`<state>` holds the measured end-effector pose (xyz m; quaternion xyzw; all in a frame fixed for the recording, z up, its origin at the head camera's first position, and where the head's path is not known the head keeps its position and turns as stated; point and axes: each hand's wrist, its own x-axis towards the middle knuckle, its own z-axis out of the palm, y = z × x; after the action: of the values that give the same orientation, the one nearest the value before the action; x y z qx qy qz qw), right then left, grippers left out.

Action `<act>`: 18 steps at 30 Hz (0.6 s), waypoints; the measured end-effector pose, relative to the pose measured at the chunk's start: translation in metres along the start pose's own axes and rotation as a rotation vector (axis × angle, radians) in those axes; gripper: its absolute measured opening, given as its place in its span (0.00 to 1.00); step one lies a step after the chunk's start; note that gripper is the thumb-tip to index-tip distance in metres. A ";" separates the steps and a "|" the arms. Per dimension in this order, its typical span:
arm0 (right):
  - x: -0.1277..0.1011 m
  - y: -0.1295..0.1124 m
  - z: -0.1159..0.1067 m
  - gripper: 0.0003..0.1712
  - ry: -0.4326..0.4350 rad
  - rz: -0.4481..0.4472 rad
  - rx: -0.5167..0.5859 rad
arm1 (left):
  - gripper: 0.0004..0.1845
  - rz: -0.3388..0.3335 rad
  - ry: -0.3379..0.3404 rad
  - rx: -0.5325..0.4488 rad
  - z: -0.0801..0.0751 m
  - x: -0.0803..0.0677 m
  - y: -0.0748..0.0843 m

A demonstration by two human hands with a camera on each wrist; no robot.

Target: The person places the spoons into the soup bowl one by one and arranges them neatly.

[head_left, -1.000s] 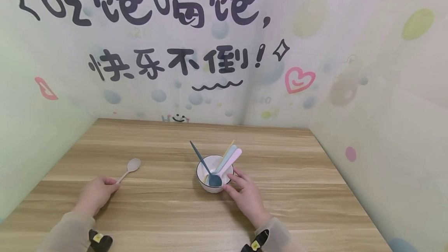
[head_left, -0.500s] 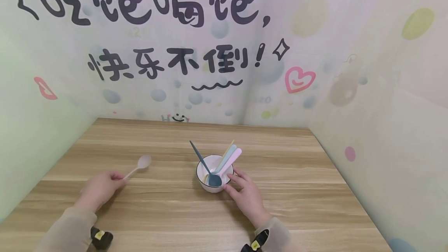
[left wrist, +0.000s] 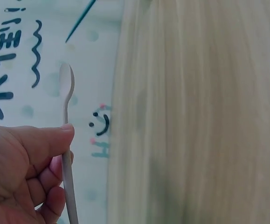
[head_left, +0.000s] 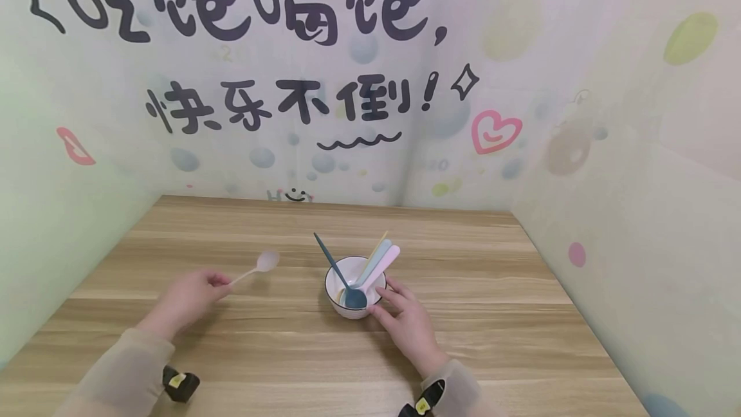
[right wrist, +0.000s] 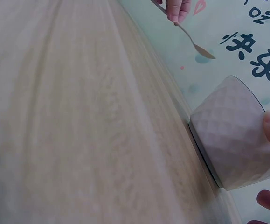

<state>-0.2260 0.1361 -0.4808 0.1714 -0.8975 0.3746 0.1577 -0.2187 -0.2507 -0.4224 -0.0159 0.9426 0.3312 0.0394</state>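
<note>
Left hand [head_left: 188, 296] pinching a beige spoon [head_left: 257, 266] by the handle, raised off the wooden surface [head_left: 492, 314], left of the bowl. Right hand [head_left: 408, 324], fingers curled against the white bowl [head_left: 341, 306], likely steadying it; spoons [head_left: 370, 269] leaning inside.

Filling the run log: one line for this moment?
left hand: holds beige spoon | right hand: steadies white bowl
</note>
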 end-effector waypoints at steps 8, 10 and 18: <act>0.000 0.000 0.000 0.25 -0.014 0.026 0.013 | 0.06 0.164 0.062 0.143 0.000 0.004 0.030; 0.000 0.000 0.000 0.25 -0.019 0.032 0.014 | 0.05 0.179 0.070 0.185 0.000 0.004 0.037; 0.000 -0.001 0.000 0.25 -0.020 0.036 0.017 | 0.02 0.240 0.068 0.236 0.003 0.010 0.063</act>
<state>-0.2252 0.1356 -0.4801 0.1600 -0.8988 0.3831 0.1406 -0.2320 -0.1993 -0.3862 0.0904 0.9708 0.2200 -0.0307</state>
